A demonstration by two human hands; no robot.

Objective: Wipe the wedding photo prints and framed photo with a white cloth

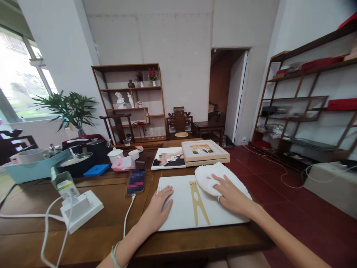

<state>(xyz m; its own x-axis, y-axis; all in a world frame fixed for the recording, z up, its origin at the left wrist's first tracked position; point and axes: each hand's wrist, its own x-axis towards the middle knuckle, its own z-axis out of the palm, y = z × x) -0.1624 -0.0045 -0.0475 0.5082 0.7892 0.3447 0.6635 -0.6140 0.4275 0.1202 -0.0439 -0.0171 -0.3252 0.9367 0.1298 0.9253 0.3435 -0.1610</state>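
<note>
A white rectangular panel (181, 208) lies flat near the table's front edge. On its face is a gold two-legged shape (194, 197) with a small rounded head at the top. My left hand (160, 208) rests on the panel's left side, fingers stretched out and holding nothing. Over on the right, my right hand (228, 193) presses down on a fluffy white cloth (208, 173), its fingers gripping into the pile. The cloth covers the panel's upper right part, and its corner there is hidden.
Behind the panel lie a photo print (169, 158) and stacked wooden picture frames (206, 149). Left of it are a charging phone (135, 182), a white power strip (82, 210) with cables, a pink packet (122, 163), a blue box (96, 170) and a light-blue bin (30, 167).
</note>
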